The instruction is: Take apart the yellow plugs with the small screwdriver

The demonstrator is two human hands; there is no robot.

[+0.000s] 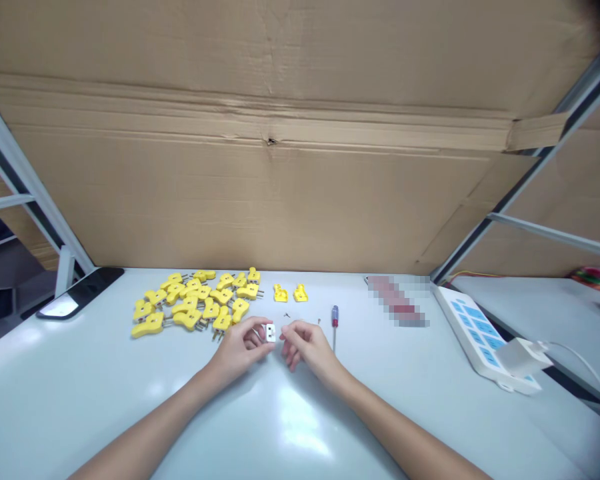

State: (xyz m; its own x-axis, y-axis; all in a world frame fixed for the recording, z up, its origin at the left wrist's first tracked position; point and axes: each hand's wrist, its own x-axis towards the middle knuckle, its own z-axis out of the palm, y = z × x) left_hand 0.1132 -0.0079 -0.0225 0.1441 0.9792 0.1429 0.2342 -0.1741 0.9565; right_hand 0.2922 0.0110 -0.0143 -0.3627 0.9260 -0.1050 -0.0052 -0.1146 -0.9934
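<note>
My left hand (241,347) pinches a small white plug insert (271,333) with dark slots between thumb and fingers, above the table. Close to its right side is my right hand (311,348), thumb and forefinger pressed together; whatever they hold, if anything, is too small to make out. Beyond the hands lie two open yellow plug shell halves (281,294). Small screws (287,315) rest on the table between the shells and my hands. To the right of my right hand is a screwdriver (335,317) with a blue and red handle, its shaft pointing toward me.
Several yellow plugs (186,303) with metal pins are heaped left of centre. A white power strip (473,337) with a plugged-in charger (523,358) and cable stands at right. A pixelated reddish item (395,300) lies at the back. Cardboard (290,207) walls off the far edge.
</note>
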